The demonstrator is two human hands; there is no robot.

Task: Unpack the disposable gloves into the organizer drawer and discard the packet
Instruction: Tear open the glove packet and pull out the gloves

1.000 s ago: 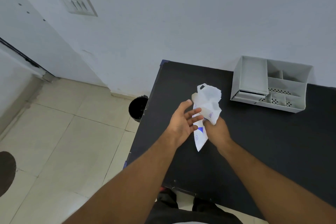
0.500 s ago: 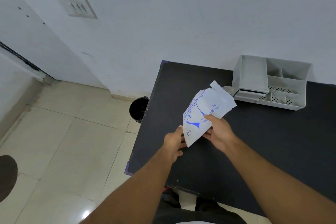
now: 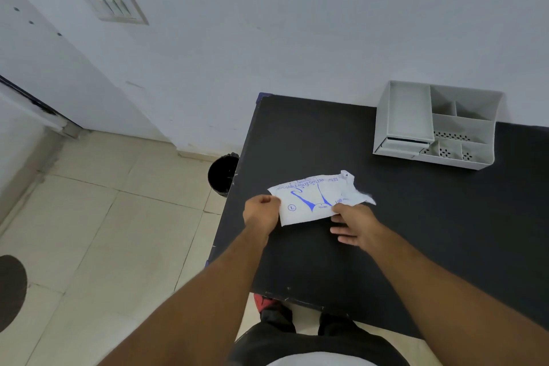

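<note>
A white glove packet (image 3: 309, 199) with blue print is stretched flat and horizontal over the black table (image 3: 416, 232), its torn end pointing right. My left hand (image 3: 261, 212) pinches the packet's left edge. My right hand (image 3: 355, 223) grips its lower right part with thumb and forefinger, the other fingers spread below. The grey organizer (image 3: 435, 125) stands at the back right of the table against the wall; the drawer at its lower left looks closed. No loose gloves are visible.
A black waste bin (image 3: 223, 173) stands on the tiled floor just left of the table's edge. The white wall runs behind the table. My legs are at the table's near edge.
The packet went from crumpled and upright to flattened and horizontal. My left hand moved to its left edge, and both hands pulled it out nearer the table's left side.
</note>
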